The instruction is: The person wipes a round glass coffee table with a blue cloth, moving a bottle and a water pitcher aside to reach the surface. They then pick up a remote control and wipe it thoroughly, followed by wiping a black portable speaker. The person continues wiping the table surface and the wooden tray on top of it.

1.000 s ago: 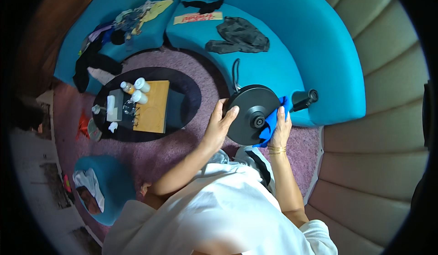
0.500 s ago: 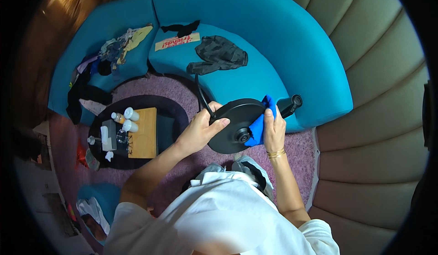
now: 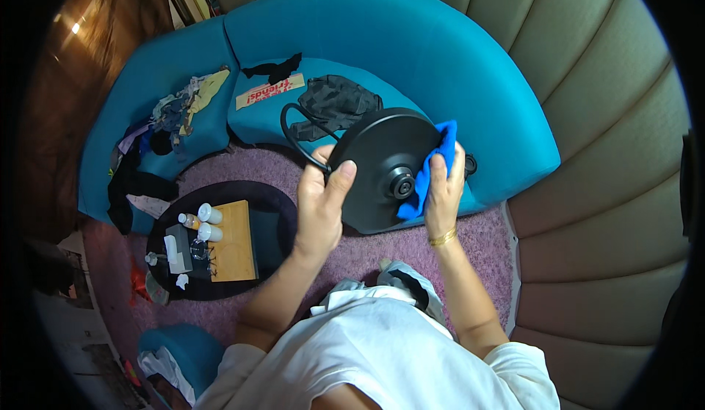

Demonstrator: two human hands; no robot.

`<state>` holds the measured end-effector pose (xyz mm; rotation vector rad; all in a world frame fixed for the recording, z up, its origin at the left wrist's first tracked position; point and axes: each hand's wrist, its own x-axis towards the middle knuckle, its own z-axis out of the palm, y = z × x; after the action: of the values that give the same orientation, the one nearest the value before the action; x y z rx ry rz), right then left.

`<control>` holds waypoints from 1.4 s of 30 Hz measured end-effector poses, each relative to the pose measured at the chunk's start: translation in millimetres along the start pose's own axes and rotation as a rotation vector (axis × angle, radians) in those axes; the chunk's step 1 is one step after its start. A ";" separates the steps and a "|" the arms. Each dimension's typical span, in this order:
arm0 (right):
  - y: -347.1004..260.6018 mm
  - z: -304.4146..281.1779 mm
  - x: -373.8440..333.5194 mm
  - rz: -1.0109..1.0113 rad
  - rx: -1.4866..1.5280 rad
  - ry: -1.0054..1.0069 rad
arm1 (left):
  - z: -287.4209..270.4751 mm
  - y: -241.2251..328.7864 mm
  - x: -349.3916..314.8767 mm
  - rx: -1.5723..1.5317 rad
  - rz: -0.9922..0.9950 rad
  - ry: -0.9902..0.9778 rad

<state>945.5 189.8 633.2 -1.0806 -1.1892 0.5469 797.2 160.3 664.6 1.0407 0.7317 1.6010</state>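
Note:
A round black electric kettle base [image 3: 371, 157] with a raised connector in its middle hangs tilted in front of me. My left hand [image 3: 321, 208] grips its left edge, thumb on the top face, and a loop of black cord [image 3: 287, 132] sticks out beside the fingers. At the opposite edge, my right hand [image 3: 445, 198] is closed on a blue cloth [image 3: 435, 169] and presses it against the base near the connector. The right fingers behind the cloth are partly hidden. Just beyond that hand shows the end of a black object [image 3: 471, 165], mostly covered.
Behind the base curves a blue sofa [image 3: 485, 80] with dark clothing [image 3: 338, 98] and a clothes pile [image 3: 180, 113]. A low dark oval table [image 3: 273, 223] at left bears a wooden board [image 3: 233, 245], white cups [image 3: 210, 214] and a tissue box [image 3: 177, 248]. Padded wall panels [image 3: 595, 241] line the right.
The kettle base has come up closer to my view and tilted more, both hands rising with it. The cord loop now bows out to the left. My view has shifted slightly.

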 end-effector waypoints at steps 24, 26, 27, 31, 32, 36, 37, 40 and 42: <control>0.9 -42.2 1.7 -0.353 -0.114 -0.090 | -4.2 41.3 28.8 0.830 0.211 -0.499; -1.7 -43.1 2.8 -0.403 -0.096 -0.087 | 2.8 31.9 34.4 0.633 -0.192 -0.566; -4.0 -46.0 3.3 -0.396 -0.097 -0.097 | 6.6 30.1 35.7 0.697 -0.221 -0.580; 0.8 -54.2 4.3 -0.231 -0.033 -0.076 | 14.3 16.2 27.9 0.648 -0.168 -0.577; -0.3 -55.1 4.0 -0.199 -0.059 -0.066 | 17.5 14.1 26.3 0.678 -0.137 -0.572; 1.6 -54.9 1.8 -0.122 -0.169 -0.043 | 29.4 2.9 20.6 0.810 0.067 -0.554; 2.6 -51.7 1.6 -0.153 -0.206 -0.020 | 33.0 1.9 19.4 0.845 0.119 -0.555; -5.1 -42.7 1.7 -0.374 -0.405 0.034 | 41.0 -6.6 17.3 0.935 0.290 -0.560; -16.1 -37.7 1.4 -0.479 -0.510 -0.050 | 40.5 -11.2 16.0 1.054 0.301 -0.589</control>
<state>977.9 169.9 648.5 -1.1492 -1.6187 -0.1137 837.1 176.9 676.8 2.3419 1.0429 0.9678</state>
